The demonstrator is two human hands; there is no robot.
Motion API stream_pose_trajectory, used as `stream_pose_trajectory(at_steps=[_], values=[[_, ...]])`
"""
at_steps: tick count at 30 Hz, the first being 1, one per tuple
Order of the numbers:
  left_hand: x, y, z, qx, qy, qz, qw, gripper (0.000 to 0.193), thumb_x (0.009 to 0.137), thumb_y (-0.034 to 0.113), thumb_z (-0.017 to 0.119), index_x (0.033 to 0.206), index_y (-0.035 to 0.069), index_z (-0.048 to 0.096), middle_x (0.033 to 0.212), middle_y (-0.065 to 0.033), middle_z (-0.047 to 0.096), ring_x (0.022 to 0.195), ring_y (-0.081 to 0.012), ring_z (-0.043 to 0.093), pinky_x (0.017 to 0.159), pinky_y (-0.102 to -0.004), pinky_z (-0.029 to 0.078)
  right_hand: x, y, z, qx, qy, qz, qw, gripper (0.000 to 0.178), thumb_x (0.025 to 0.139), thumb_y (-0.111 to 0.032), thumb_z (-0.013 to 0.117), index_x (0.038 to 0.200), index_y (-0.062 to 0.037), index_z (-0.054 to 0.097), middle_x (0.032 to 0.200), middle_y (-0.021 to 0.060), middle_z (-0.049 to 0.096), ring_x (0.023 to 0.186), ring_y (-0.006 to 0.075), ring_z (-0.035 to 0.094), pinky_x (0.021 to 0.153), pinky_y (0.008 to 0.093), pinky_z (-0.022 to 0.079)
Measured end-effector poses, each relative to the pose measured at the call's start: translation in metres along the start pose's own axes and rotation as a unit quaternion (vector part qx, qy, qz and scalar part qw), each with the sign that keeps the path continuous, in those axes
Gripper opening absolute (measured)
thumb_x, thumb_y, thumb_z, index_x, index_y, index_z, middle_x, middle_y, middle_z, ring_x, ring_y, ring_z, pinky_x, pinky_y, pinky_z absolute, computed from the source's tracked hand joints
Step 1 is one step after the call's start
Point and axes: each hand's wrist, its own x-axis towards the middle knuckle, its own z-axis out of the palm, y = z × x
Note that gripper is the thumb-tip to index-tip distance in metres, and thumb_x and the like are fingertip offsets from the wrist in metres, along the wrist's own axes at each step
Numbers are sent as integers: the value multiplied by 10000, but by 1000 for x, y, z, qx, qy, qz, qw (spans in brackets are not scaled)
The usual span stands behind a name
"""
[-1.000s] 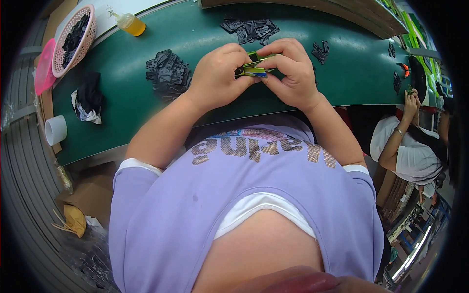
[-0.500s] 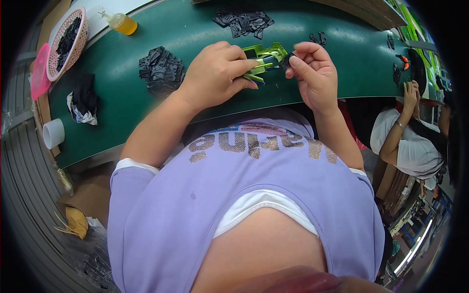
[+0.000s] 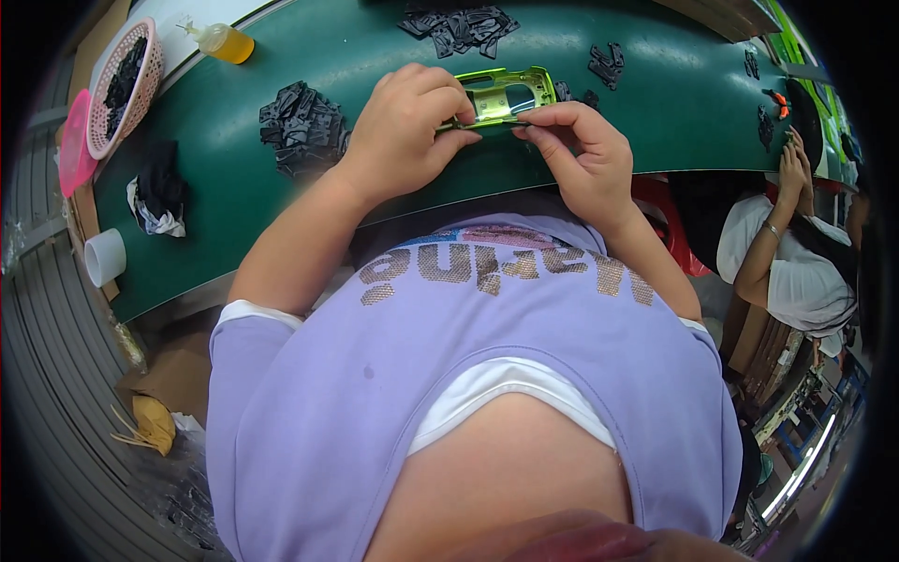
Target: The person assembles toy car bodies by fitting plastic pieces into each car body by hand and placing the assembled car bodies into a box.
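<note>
A shiny lime-green toy car body (image 3: 489, 105), its open inner side showing, is held just above the table's near edge. My left hand (image 3: 405, 126) grips its left end between thumb and fingers. At the near right corner, my right hand (image 3: 585, 155) pinches thumb and forefinger together on the rim. Whether a small dark part also sits between those fingertips cannot be made out. Just right of the car body lie small black plastic parts (image 3: 590, 98).
Black plastic parts form a heap (image 3: 302, 128) at left and another pile (image 3: 459, 31) at the back. The green table (image 3: 225, 187) also bears a pink basket (image 3: 101, 103), a bottle of yellow liquid (image 3: 225, 43), a dark cloth (image 3: 159, 192) and a white cup (image 3: 105, 257). A co-worker (image 3: 796, 244) sits at right.
The car body has turned so its hollow side shows. My right hand, which held a small black part off its right end, has moved left and nearer onto the rim.
</note>
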Motion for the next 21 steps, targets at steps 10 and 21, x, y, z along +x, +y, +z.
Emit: stream_pose_trajectory(at_steps=[10, 21], values=[[5, -3, 3, -27, 19, 22, 999, 203, 712, 24, 780, 881, 53, 671, 1025, -52, 656, 971, -284, 573, 841, -378, 461, 8, 4, 6, 27, 31, -45, 998, 106, 885, 54, 663, 981, 11, 671, 939, 89, 679, 883, 161, 695, 798, 260, 566], [3, -4, 7, 48, 41, 81, 995, 181, 700, 29, 768, 832, 68, 651, 905, -54, 649, 832, -274, 588, 732, -385, 477, 7, -13, 3, -66, 15, -61, 996, 116, 829, 30, 720, 933, -5, 682, 923, 83, 650, 781, 154, 647, 700, 252, 538]])
